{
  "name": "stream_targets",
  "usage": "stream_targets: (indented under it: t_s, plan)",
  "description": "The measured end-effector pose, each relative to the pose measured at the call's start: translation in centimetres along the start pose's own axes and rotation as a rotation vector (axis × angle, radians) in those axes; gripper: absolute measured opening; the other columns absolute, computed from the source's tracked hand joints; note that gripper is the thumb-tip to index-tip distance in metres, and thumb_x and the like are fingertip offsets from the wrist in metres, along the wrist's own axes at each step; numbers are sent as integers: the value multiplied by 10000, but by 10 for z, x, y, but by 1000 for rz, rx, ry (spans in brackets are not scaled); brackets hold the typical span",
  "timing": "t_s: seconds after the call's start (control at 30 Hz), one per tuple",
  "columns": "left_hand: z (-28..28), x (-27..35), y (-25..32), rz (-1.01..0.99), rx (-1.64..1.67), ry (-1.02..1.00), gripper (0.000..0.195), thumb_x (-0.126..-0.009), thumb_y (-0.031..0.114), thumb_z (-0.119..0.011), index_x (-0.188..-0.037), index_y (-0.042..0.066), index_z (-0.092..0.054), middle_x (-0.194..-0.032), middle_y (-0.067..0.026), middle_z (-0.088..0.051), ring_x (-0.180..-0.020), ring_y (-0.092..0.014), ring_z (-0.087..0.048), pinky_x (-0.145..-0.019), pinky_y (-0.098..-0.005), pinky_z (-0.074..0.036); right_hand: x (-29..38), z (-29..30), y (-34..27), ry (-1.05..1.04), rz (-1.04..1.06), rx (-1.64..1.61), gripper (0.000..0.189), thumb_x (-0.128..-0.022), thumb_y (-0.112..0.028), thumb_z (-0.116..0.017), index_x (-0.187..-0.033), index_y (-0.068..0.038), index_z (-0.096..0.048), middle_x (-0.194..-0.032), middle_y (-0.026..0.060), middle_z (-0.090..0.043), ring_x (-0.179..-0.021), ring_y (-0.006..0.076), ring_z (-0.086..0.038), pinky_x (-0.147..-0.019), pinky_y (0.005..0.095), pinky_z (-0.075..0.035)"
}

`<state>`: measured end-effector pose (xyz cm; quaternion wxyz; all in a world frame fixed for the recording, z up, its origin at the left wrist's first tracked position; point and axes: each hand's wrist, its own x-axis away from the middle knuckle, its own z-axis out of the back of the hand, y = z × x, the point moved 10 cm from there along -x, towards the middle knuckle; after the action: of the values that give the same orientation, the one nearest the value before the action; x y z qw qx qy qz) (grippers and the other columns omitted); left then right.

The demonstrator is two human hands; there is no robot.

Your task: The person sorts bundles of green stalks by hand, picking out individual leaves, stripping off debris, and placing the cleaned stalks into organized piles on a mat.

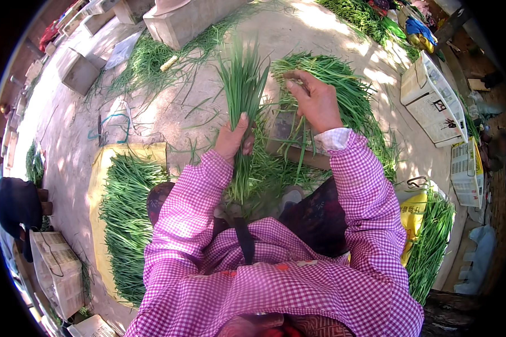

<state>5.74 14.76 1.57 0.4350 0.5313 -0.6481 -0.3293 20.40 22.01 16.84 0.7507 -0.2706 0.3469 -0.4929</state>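
My left hand (232, 138) grips a bunch of long green chives (243, 92) around its lower part, leaf tips pointing away from me and slightly blurred. The stalk ends stick out below the fist. To its right, my right hand (318, 100) hovers at a large heap of loose chives (350, 90), thumb and forefinger apart. I make out nothing held between them. Under the near side of that heap shows a grey block (283, 128). Loose leaves and trimmings (270, 168) cover the ground between my feet.
Left of me, chives (128, 227) lie in rows on a yellow sheet (96, 181). More chives (432, 240) lie at my right beside a yellow bag (411, 215). White plastic crates (434, 101) stand at the right; another crate (59, 269) is lower left. Concrete blocks (78, 71) stand at the back.
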Motion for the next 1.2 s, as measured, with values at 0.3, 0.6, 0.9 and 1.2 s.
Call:
stream_targets:
  t_s: [0.3, 0.6, 0.9, 1.2]
  plan:
    - [-1, 5, -2, 63, -63, 41, 670, -870, 673, -316, -895, 38, -527, -467, -7, -391, -353, -102, -353, -378, -252, -332, 6, 17, -27, 227, 359, -111, 197, -826, -208, -639, -988, -100, -669, -791, 95, -667, -651, 206, -637, -593, 295, -484]
    - [-6, 8, -7, 62, -170, 79, 557, -916, 561, -385, -871, 27, -535, -468, -29, -435, -350, -110, -377, -346, -241, -299, 6, -20, -23, -44, 257, 205, 300, -807, -273, -641, -1068, -126, -625, -781, 104, -659, -661, 265, -634, -594, 350, -489]
    - [-11, 5, -10, 66, -135, -14, 416, -880, 474, -542, -812, 66, -498, -487, -23, -460, -349, -102, -399, -331, -246, -311, 8, -21, -26, 1, 356, 247, 238, -798, -288, -644, -981, -135, -629, -751, 92, -660, -674, 271, -640, -587, 367, -491]
    - [-4, 5, 6, -25, -29, 71, 257, -836, 254, -677, -876, 62, -511, -484, 7, -450, -340, -92, -383, -325, -239, -305, 4, 9, -17, 193, 197, 76, 139, -812, -194, -622, -855, -62, -631, -672, 71, -630, -525, 203, -598, -502, 314, -453]
